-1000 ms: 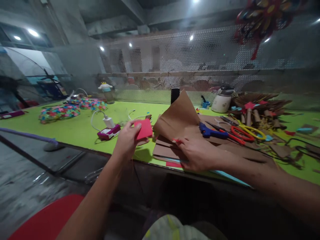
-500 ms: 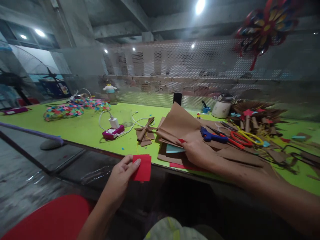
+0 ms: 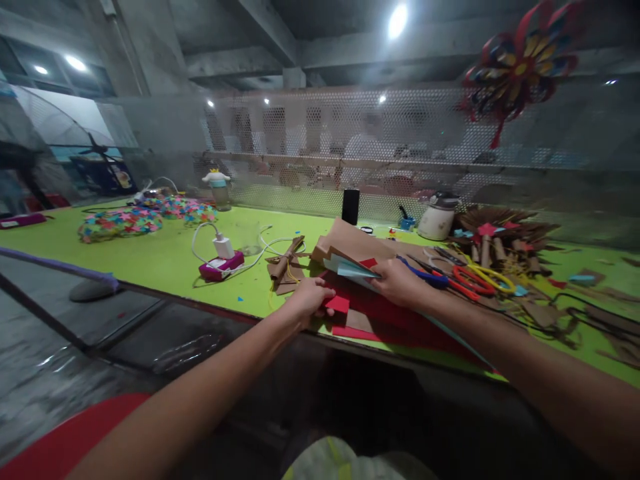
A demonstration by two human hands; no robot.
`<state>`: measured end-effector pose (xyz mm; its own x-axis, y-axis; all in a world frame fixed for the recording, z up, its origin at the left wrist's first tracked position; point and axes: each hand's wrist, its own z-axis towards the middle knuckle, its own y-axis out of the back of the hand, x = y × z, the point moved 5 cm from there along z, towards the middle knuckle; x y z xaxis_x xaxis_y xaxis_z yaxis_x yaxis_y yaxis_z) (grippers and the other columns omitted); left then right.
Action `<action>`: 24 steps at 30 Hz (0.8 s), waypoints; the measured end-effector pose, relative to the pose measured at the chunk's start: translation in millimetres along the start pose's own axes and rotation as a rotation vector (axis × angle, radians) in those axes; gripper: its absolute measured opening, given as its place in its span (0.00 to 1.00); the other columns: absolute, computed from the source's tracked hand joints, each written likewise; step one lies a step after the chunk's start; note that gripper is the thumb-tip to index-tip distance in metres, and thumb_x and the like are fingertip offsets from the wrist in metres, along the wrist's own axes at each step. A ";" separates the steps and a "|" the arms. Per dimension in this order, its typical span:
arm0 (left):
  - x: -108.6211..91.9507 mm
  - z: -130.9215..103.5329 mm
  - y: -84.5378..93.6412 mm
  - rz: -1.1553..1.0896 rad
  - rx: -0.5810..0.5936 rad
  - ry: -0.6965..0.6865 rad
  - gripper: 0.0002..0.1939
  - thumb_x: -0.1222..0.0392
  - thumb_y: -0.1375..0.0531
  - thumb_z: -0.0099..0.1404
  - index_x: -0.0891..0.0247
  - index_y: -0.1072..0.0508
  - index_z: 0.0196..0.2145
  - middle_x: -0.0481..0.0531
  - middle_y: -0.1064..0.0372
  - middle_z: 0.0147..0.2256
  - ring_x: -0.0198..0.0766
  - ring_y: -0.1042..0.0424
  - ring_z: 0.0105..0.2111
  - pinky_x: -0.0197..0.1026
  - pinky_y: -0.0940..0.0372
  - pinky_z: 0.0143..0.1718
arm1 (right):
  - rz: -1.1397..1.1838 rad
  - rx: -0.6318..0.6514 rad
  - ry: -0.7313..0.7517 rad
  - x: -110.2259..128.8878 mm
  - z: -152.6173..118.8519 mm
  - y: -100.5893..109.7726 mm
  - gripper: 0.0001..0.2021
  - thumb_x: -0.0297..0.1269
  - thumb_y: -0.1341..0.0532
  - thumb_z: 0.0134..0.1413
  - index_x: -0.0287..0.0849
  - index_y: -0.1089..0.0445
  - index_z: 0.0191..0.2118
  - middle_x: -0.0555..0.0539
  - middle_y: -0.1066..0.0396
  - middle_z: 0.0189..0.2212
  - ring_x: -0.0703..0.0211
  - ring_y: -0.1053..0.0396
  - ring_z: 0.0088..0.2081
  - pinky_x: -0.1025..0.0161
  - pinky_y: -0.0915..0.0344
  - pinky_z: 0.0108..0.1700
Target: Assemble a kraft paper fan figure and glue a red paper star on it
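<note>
My left hand (image 3: pixel 309 300) is closed on a small piece of red paper (image 3: pixel 338 304) at the table's front edge. My right hand (image 3: pixel 399 283) grips the near edge of lifted paper sheets, light blue paper (image 3: pixel 350 267) with brown kraft paper (image 3: pixel 353 237) above it. A small red scrap (image 3: pixel 369 263) shows beside its fingertips. Under the raised sheets lie larger red paper (image 3: pixel 385 310) and a brown piece (image 3: pixel 359 321). Close behind my left hand is a rolled brown paper bundle (image 3: pixel 287 267).
A blue-handled tool (image 3: pixel 425 273) and orange-handled scissors (image 3: pixel 473 281) lie right of the sheets. A purple power strip (image 3: pixel 221 266) with a white charger sits left. Behind stand a phone (image 3: pixel 351 207) and a white jug (image 3: pixel 437 220). Colourful star garlands (image 3: pixel 120 225) lie far left.
My left hand has moved right and forward, bringing the red paper over the table beside the stack. My right hand has lifted the brown and blue sheets, exposing red paper underneath.
</note>
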<state>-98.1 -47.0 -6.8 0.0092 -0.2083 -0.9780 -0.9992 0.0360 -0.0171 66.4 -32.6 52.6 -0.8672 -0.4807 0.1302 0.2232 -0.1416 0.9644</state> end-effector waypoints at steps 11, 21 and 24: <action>-13.1 23.9 -34.8 -0.158 0.055 0.039 0.07 0.75 0.44 0.48 0.67 0.35 0.26 0.49 0.35 0.18 0.36 0.31 0.20 0.39 0.33 0.23 | 0.068 -0.015 -0.008 -1.2 -3.9 -3.3 0.14 0.35 0.49 0.52 0.39 0.29 0.24 0.47 0.31 0.20 0.64 0.41 0.21 0.68 0.53 0.24; -16.5 -52.4 7.7 -0.188 -0.005 0.029 0.14 0.73 0.41 0.48 0.66 0.35 0.34 0.54 0.30 0.28 0.40 0.27 0.27 0.43 0.32 0.35 | 0.019 0.039 0.000 5.3 -11.9 -10.5 0.12 0.33 0.49 0.50 0.39 0.29 0.27 0.44 0.29 0.24 0.62 0.38 0.23 0.66 0.51 0.26; -57.2 -77.7 38.5 -0.104 -0.088 -0.212 0.11 0.73 0.40 0.47 0.68 0.32 0.31 0.56 0.29 0.32 0.39 0.28 0.32 0.38 0.33 0.36 | -0.018 0.039 0.077 21.3 -22.9 -19.2 0.10 0.36 0.46 0.48 0.38 0.29 0.30 0.41 0.29 0.29 0.56 0.35 0.30 0.64 0.47 0.30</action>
<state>-140.1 -109.7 64.7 0.1112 0.0032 -0.9938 -0.9919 -0.0622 -0.1111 53.8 -59.9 31.5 -0.8335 -0.5441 0.0964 0.1896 -0.1176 0.9748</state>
